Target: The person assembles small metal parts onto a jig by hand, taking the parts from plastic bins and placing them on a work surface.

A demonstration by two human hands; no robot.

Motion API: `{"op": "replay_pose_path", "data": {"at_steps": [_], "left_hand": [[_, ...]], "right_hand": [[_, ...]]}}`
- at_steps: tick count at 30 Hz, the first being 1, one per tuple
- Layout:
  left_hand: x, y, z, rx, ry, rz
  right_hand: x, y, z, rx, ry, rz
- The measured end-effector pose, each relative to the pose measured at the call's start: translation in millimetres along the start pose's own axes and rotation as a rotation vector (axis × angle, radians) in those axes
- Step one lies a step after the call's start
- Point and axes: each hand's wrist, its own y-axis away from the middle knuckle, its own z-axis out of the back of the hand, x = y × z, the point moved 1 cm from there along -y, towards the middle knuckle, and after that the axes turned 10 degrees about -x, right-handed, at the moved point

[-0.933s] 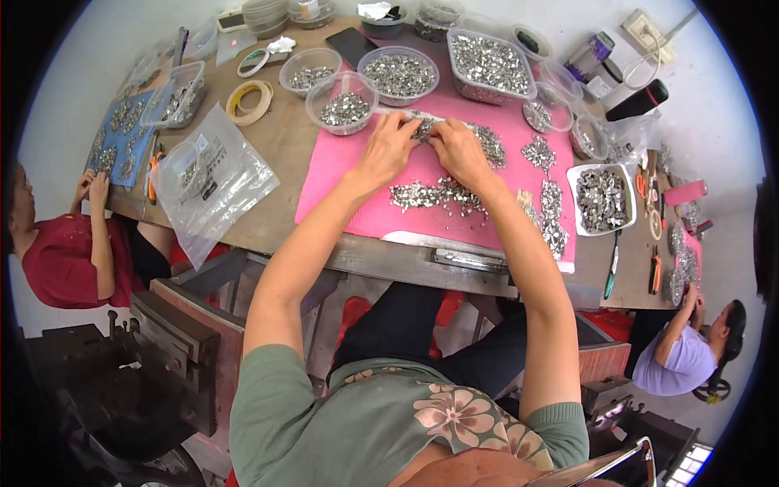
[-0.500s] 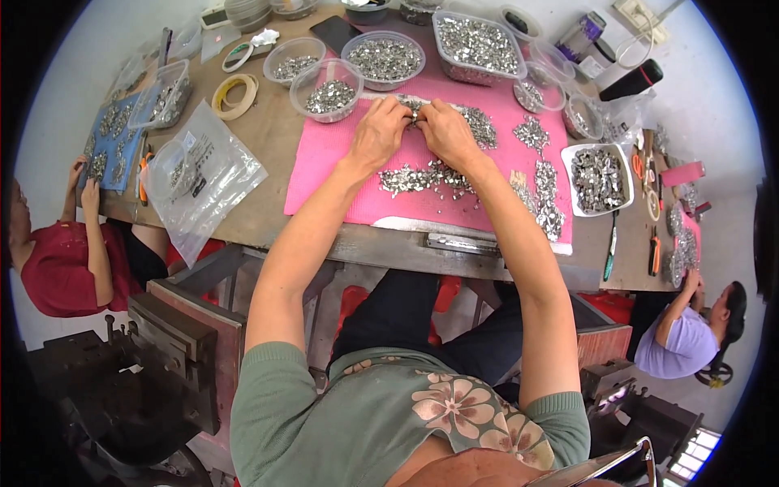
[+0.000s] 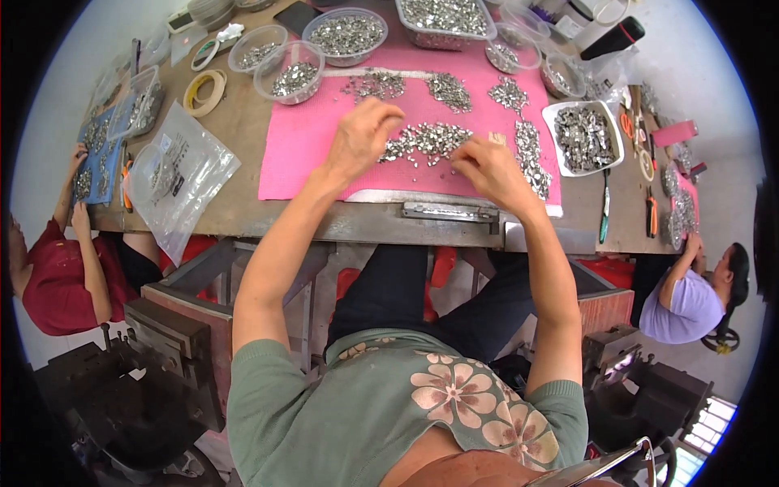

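Note:
Over the pink mat (image 3: 292, 154) my left hand (image 3: 361, 140) is raised, thumb and fingertips drawn together; anything between them is too small to make out. My right hand (image 3: 493, 169) pinches at the right end of a long heap of small silvery metal pieces (image 3: 430, 140), and whatever it grips is hidden by the fingers. Beyond my left hand lies a looser heap of metal bits (image 3: 375, 84), with another small heap (image 3: 449, 92) to its right. A strip of pieces (image 3: 529, 158) runs along the mat's right side.
Clear plastic tubs (image 3: 345, 36) of metal pieces line the far side. A white dish (image 3: 586, 138) stands right, a plastic bag (image 3: 182, 178) and tape roll (image 3: 204, 92) left. A metal bar (image 3: 450, 213) lies at the near edge. Two people work at either side.
My hands have parted and come nearer to me from the far heap: the left stays raised over the mat, the right has moved down to the long heap. The whole view has shifted slightly.

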Motion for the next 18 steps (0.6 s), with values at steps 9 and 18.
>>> {"op": "replay_pose_path", "data": {"at_steps": [9,18], "left_hand": [[-33.8,37.8,-26.6,0.200,0.105,-0.037],[-38.8,40.5,-1.2,0.131,0.049,0.184]], "right_hand": [[-6.9,46.7,0.9,-0.120,-0.053,-0.125],[-10.4,51.3,-2.9,-0.192,-0.001,-0.083]]}}
